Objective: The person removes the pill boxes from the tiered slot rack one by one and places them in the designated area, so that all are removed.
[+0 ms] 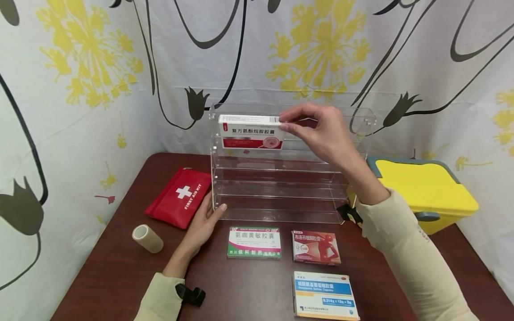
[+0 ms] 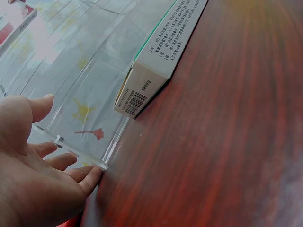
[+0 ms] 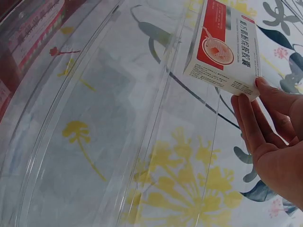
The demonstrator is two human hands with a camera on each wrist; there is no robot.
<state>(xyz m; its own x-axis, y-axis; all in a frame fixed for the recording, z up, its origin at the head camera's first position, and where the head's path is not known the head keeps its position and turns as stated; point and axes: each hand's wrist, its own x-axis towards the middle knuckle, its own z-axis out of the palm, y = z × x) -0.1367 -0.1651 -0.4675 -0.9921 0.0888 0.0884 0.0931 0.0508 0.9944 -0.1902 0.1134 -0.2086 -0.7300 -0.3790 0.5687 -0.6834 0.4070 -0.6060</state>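
while pinching red-and-white medicine box [image 1: 250, 132] at its r end with thumb + fingers [image 1: 291, 129], right hand [image 1: 321, 133] holds it upright on top tier of clear acrylic rack [image 1: 277, 178]. box sits toward l side of that tier, long face fwd. left hand [image 1: 205, 223] flat, fingers straight + relaxed, holding nothing, pressed against rack's lower l corner where it meets bench [image 1: 120, 267]. green-and-white box [image 1: 254, 243] lying flat just in front of rack, near l hand; maroon box [image 1: 316, 247] beside it to the r; blue-and-white box [image 1: 325, 295] nearer the person. red first aid pouch [image 1: 179, 197] l of rack, tape roll [image 1: 147, 238] in front of pouch. yellow-lidded bin [image 1: 425, 191] r of rack, partly behind r forearm.
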